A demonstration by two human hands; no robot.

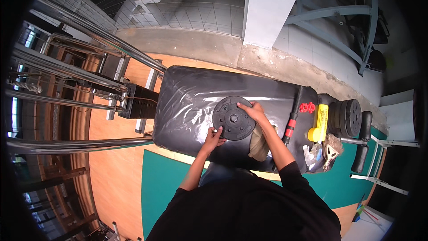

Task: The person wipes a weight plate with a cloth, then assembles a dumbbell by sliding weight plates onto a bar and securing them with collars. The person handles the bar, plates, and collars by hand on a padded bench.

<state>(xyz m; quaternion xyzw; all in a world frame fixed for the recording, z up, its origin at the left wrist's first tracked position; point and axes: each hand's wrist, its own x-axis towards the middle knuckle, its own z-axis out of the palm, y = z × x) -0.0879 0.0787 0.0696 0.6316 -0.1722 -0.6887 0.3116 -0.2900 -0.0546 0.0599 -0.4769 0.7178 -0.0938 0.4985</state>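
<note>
A round black weight plate (pixel 232 107) with a ring of small holes is between my two hands, above the black padded bench (pixel 185 91). My left hand (pixel 215 137) grips its lower left edge, thumb on the top face. From the right, my right hand (pixel 254 112) holds the upper right edge, its thumb also on the face. A brownish cloth (pixel 257 146) shows beside the plate, partly behind my right forearm. Farther right lies a black dumbbell bar (pixel 291 124) with red bands, and red star-shaped collars (pixel 307 107) are next to it.
On the bench's right end are a yellow bottle (pixel 321 115), a yellow round piece (pixel 313 134), several stacked black plates (pixel 351 118) and a brush-like item (pixel 330 153). Metal machine rails (pixel 84 149) run along the left. A white pillar (pixel 269 9) stands beyond the bench.
</note>
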